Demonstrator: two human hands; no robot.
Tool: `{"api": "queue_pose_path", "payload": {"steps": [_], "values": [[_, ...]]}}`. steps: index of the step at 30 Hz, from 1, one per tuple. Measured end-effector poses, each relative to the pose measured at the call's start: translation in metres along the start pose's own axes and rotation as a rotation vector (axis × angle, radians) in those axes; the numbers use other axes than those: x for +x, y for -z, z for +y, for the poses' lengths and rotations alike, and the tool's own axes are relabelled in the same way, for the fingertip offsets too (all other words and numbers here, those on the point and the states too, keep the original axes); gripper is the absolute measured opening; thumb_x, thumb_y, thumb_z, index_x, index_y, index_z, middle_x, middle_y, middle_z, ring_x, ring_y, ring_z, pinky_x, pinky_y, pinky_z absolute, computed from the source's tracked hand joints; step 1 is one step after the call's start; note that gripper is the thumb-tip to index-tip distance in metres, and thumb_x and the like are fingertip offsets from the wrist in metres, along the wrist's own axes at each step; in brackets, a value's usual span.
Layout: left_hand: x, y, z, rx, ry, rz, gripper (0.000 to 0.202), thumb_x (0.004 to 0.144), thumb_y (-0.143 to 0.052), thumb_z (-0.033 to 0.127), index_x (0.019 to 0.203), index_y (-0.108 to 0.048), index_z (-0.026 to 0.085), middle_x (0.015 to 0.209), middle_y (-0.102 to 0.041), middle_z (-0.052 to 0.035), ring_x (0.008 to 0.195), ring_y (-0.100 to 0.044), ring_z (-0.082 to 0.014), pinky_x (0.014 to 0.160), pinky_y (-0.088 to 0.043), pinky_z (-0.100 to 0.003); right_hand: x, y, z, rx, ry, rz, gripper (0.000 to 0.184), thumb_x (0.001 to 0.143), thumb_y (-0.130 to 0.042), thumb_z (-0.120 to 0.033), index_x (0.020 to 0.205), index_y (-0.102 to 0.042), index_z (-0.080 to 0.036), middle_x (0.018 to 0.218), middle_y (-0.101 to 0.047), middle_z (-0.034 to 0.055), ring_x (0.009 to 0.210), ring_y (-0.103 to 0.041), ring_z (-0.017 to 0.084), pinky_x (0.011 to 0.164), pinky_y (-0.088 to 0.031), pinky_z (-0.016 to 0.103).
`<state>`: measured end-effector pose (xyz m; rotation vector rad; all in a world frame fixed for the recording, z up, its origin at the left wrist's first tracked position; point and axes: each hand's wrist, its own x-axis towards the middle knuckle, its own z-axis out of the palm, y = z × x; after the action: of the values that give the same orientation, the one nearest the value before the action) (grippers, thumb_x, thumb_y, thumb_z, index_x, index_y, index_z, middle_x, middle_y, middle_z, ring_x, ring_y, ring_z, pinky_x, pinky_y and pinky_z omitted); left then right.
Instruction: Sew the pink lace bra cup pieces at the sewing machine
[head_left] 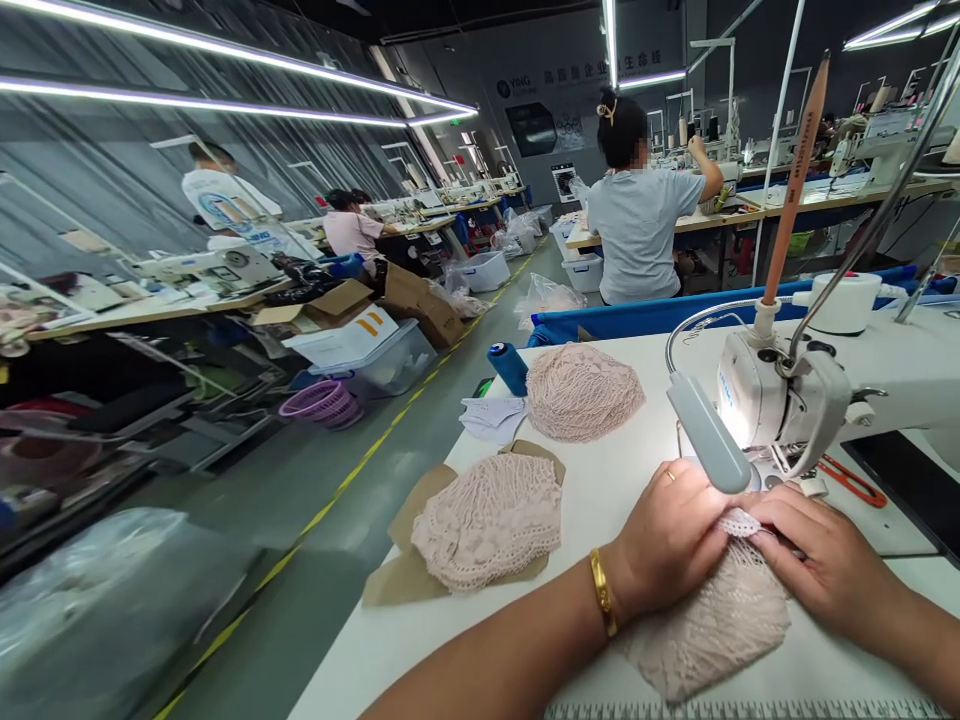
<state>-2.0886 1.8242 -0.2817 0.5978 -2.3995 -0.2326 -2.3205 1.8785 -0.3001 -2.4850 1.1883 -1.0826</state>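
Note:
Both of my hands are at the front of a white sewing machine (757, 390), close to its needle area. My left hand (671, 535), with a ring and a gold bracelet, is closed on the upper edge of a beige lace piece (720, 635). From the other side my right hand (814, 550) pinches the same edge, where a pale scalloped trim shows. The lace hangs down over the table toward me. A grey lamp head (709, 432) hides the needle and part of my left fingertips.
Left of the machine lie a stack of beige lace pieces (581, 392) and another stack (491, 520) on brown card. A blue thread cone (508, 368) stands behind. Orange snips (853, 482) and a black phone-like slab (911, 490) are at right. A ruler (750, 710) edges the front. Other people sit at machines beyond.

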Motion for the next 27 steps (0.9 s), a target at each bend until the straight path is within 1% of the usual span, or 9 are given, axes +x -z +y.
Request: {"api": "queue_pose_path", "payload": {"steps": [3, 6, 9, 14, 18, 21, 23, 25, 27], "values": [[0.0007, 0.0002, 0.0025, 0.013, -0.007, 0.014, 0.021, 0.100, -0.052, 0.023, 0.112, -0.069, 0.019, 0.101, -0.072, -0.0102, 0.094, -0.068, -0.0245, 0.085, -0.057, -0.042, 0.0002, 0.0005, -0.0012, -0.022, 0.023, 0.005, 0.018, 0.111, -0.047, -0.017, 0.110, -0.063, -0.025, 0.103, -0.074, 0.0052, 0.092, -0.070, 0.022, 0.087, -0.057, 0.039], [0.0004, 0.0006, 0.0033, 0.048, 0.008, 0.003, 0.020, 0.100, -0.054, 0.024, 0.109, -0.071, 0.020, 0.100, -0.072, -0.0105, 0.093, -0.068, -0.0249, 0.084, -0.057, -0.043, -0.0008, 0.0012, -0.0008, -0.015, 0.018, 0.002, 0.019, 0.111, -0.046, -0.017, 0.111, -0.063, -0.025, 0.105, -0.074, 0.0057, 0.092, -0.069, 0.022, 0.082, -0.056, 0.037], [-0.0001, 0.0005, 0.0032, 0.070, 0.023, -0.008, 0.021, 0.100, -0.054, 0.024, 0.106, -0.074, 0.020, 0.100, -0.072, -0.0109, 0.093, -0.068, -0.0253, 0.084, -0.058, -0.044, -0.0013, 0.0013, -0.0007, -0.008, 0.005, 0.002, 0.021, 0.111, -0.045, -0.017, 0.108, -0.064, -0.025, 0.103, -0.074, 0.0053, 0.092, -0.069, 0.022, 0.083, -0.056, 0.038], [-0.0011, -0.0006, 0.0026, 0.054, 0.020, 0.029, 0.025, 0.102, -0.052, 0.025, 0.106, -0.076, 0.021, 0.098, -0.073, -0.0109, 0.092, -0.068, -0.0253, 0.085, -0.058, -0.044, -0.0007, 0.0006, -0.0023, -0.013, 0.015, 0.018, 0.019, 0.110, -0.047, -0.018, 0.110, -0.065, -0.025, 0.097, -0.072, 0.0041, 0.090, -0.069, 0.022, 0.083, -0.056, 0.038], [-0.0014, -0.0022, 0.0024, 0.075, -0.019, 0.088, 0.023, 0.103, -0.053, 0.025, 0.103, -0.076, 0.020, 0.096, -0.074, -0.0107, 0.090, -0.069, -0.0239, 0.083, -0.056, -0.042, -0.0004, 0.0005, -0.0030, -0.012, 0.016, 0.016, 0.017, 0.111, -0.048, -0.018, 0.110, -0.063, -0.025, 0.097, -0.071, 0.0038, 0.091, -0.069, 0.022, 0.085, -0.055, 0.039], [-0.0010, -0.0039, 0.0023, 0.082, -0.077, 0.188, 0.018, 0.102, -0.057, 0.023, 0.102, -0.075, 0.018, 0.094, -0.076, -0.0092, 0.088, -0.069, -0.0221, 0.083, -0.054, -0.040, -0.0009, -0.0001, -0.0026, -0.004, 0.025, 0.022, 0.015, 0.111, -0.047, -0.017, 0.110, -0.061, -0.024, 0.099, -0.071, 0.0039, 0.093, -0.069, 0.022, 0.086, -0.055, 0.038], [-0.0007, -0.0039, 0.0024, 0.088, -0.103, 0.243, 0.014, 0.100, -0.061, 0.020, 0.104, -0.074, 0.018, 0.094, -0.077, -0.0077, 0.086, -0.069, -0.0212, 0.083, -0.052, -0.039, -0.0017, -0.0007, -0.0021, -0.007, 0.027, 0.027, 0.015, 0.111, -0.048, -0.018, 0.112, -0.061, -0.025, 0.097, -0.071, 0.0034, 0.092, -0.070, 0.022, 0.085, -0.056, 0.038], [-0.0007, -0.0024, 0.0027, 0.105, -0.114, 0.262, 0.012, 0.099, -0.063, 0.018, 0.106, -0.072, 0.018, 0.094, -0.078, -0.0062, 0.085, -0.069, -0.0206, 0.082, -0.049, -0.038, -0.0027, -0.0011, -0.0017, -0.015, 0.008, 0.034, 0.013, 0.111, -0.048, -0.020, 0.111, -0.060, -0.026, 0.093, -0.070, 0.0028, 0.087, -0.070, 0.022, 0.081, -0.057, 0.038], [-0.0010, -0.0004, 0.0031, 0.111, -0.129, 0.255, 0.013, 0.100, -0.062, 0.018, 0.109, -0.071, 0.018, 0.094, -0.078, -0.0054, 0.085, -0.068, -0.0201, 0.082, -0.047, -0.038, -0.0031, -0.0010, -0.0019, -0.013, -0.036, 0.049, 0.011, 0.110, -0.050, -0.022, 0.113, -0.060, -0.026, 0.094, -0.071, 0.0024, 0.083, -0.070, 0.021, 0.074, -0.059, 0.036]]}}
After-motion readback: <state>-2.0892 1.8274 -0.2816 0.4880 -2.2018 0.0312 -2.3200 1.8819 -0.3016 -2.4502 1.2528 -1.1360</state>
